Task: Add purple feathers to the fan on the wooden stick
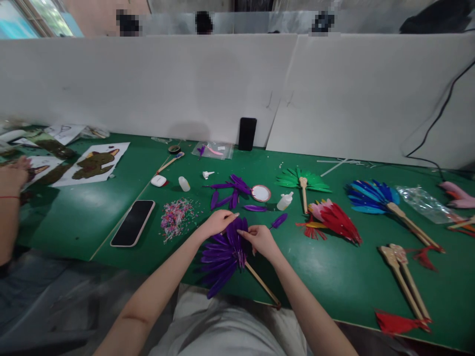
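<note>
A purple feather fan (218, 257) with a thin wooden handle (263, 285) lies at the table's front edge, its feathers spread to the left. My left hand (219, 222) is closed at the top of an upright purple feather (233, 235), thumb and finger by its tip. From the other side my right hand (260, 239) pinches the purple feathers lower down. Beyond my hands lie several loose purple feathers (233, 198), a small round white dish (261, 193) and a white squeeze bottle (285, 201). A single purple feather (279, 221) rests just past my right hand.
At left are colourful beads (178, 216), a phone (132, 223) and another person's hand (17, 173) by pictures. At right lie green (297, 180), blue (371, 195) and red feather pieces (336, 220), wooden handles (403, 282) and a pink glue gun (458, 194). A white partition (148, 84) stands behind.
</note>
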Available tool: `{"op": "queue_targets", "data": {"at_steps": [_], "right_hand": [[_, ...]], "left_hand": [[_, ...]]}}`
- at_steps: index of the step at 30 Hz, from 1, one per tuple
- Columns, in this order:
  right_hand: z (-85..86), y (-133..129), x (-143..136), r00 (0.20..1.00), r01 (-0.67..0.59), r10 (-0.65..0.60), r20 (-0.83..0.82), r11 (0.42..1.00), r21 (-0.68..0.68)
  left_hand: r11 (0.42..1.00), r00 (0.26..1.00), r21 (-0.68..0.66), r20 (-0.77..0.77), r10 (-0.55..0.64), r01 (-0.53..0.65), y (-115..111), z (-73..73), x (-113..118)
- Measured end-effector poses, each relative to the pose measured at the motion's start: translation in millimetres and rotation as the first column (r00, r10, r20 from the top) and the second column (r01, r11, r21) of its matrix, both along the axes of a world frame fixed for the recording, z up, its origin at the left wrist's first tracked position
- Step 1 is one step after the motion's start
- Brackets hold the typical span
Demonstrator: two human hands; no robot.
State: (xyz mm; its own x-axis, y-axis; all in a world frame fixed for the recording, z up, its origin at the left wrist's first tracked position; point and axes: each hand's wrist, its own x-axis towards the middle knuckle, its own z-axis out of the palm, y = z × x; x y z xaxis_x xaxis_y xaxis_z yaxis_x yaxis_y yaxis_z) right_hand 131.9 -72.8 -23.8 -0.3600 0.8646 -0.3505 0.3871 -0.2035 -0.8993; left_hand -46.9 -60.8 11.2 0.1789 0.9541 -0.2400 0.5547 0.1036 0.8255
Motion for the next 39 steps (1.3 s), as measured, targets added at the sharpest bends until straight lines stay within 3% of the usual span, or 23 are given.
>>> {"op": "queue_targets", "data": {"at_steps": [9,14,18,22,25,29,33,39], "right_hand": [[1.0,1.2,7.8,0.999,0.037,-0.037,-0.001,0.999,0.008],[1.5,2.0,22.1,0.997,0.080,-0.080,0.014,0.996,0.045],[2.1,-4.6,41.6,0.977,0.176,-0.194,0.088,0.968,0.179],[2.4,-8.6,64.6,0.902,0.251,-0.365,0.232,0.879,0.405],[1.1,-2.5,77.3,0.840,0.190,-0.418,0.347,0.825,0.533],[-3.3,11.4,83.7,0.805,0.022,-0.376,0.459,0.792,0.610],[-10.5,19.8,84.6,0.777,-0.081,-0.346,0.525,0.773,0.629],[-19.6,21.1,88.3,0.753,-0.116,-0.349,0.558,0.764,0.634]], "left_hand": [[0.996,0.995,0.024,-0.045,0.091,-0.090,-10.8,13.3,-15.7],[0.990,0.988,0.036,-0.066,0.142,-0.140,-18.1,13.6,-26.9],[0.972,0.969,0.088,-0.097,0.228,-0.219,-17.3,7.2,-35.1],[0.945,0.944,0.177,-0.134,0.301,-0.276,-7.8,-1.4,-40.5],[0.929,0.934,0.242,-0.155,0.323,-0.281,-0.8,-4.1,-40.0],[0.903,0.917,0.303,-0.161,0.364,-0.306,-4.9,-2.5,-36.8],[0.860,0.879,0.346,-0.162,0.449,-0.375,-27.5,-2.8,-43.6],[0.772,0.786,0.395,-0.170,0.595,-0.499,-68.4,-1.9,-68.8]]}}
